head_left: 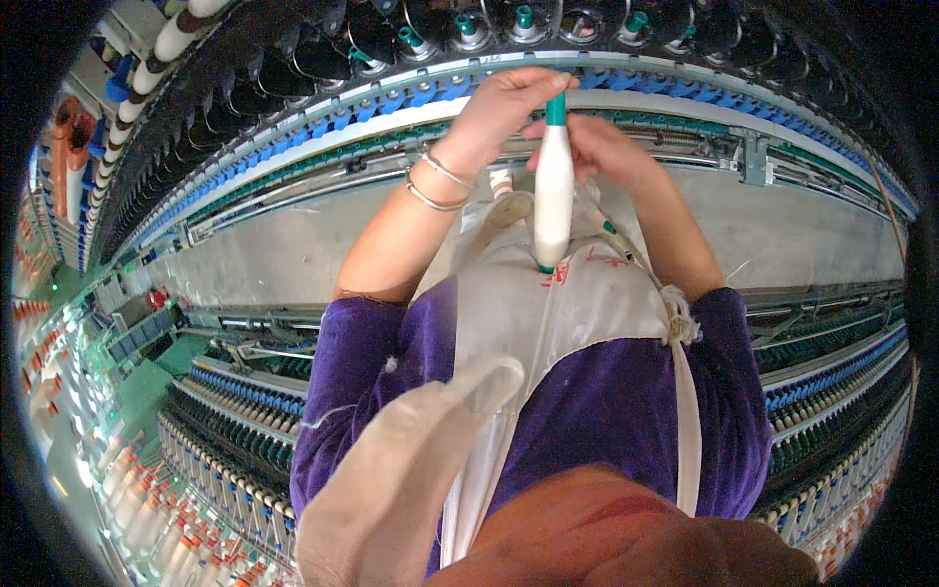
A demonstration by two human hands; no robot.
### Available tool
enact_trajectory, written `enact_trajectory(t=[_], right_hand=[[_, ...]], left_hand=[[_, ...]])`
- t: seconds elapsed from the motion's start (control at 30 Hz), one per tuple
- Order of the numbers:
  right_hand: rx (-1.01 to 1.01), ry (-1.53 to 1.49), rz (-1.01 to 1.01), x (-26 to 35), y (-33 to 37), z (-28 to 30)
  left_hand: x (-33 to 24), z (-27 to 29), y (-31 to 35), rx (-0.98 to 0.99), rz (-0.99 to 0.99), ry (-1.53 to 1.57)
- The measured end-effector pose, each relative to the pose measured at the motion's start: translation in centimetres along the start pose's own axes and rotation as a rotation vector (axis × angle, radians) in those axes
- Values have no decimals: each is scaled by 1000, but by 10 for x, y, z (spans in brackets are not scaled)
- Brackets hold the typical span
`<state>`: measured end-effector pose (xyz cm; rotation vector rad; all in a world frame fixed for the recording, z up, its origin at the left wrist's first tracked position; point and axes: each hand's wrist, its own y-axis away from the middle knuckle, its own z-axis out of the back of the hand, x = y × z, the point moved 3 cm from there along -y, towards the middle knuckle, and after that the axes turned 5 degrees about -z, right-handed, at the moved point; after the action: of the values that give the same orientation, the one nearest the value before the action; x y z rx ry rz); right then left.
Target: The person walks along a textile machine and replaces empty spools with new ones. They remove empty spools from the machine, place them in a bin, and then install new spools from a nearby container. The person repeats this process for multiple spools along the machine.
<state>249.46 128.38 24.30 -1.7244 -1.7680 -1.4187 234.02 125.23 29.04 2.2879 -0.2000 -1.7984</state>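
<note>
A white yarn bobbin (554, 196) with teal tube ends hangs upright in front of my white apron (597, 293). My left hand (509, 103), with two silver bangles on its wrist, grips the teal top end of the bobbin. On the other side, my right hand (602, 147) sits against the bobbin's upper part, its fingers curled behind it. Both hands are up close to the rail of a spinning frame (391, 108), which carries a row of blue and teal spindles.
Black flyers and teal-capped spindles (469, 24) line the frame's top. A grey floor aisle (264, 245) runs between machines. More rows of bobbins (225, 430) stand at lower left and lower right (831, 391). White full bobbins (147, 78) line the upper left.
</note>
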Motion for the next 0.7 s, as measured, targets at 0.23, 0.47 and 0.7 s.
enact_trajectory(t=[0.23,0.47,0.7], right_hand=[[-633,-188,440,54,29,-9],[-498,-518,564,47,32,-12],[-780,-932,970,85,85,35]], left_hand=[[-20,-24,19,345,91,-252],[-52,-35,27,62,-284,-1131],[-48,-14,45,106,-192,-1356]])
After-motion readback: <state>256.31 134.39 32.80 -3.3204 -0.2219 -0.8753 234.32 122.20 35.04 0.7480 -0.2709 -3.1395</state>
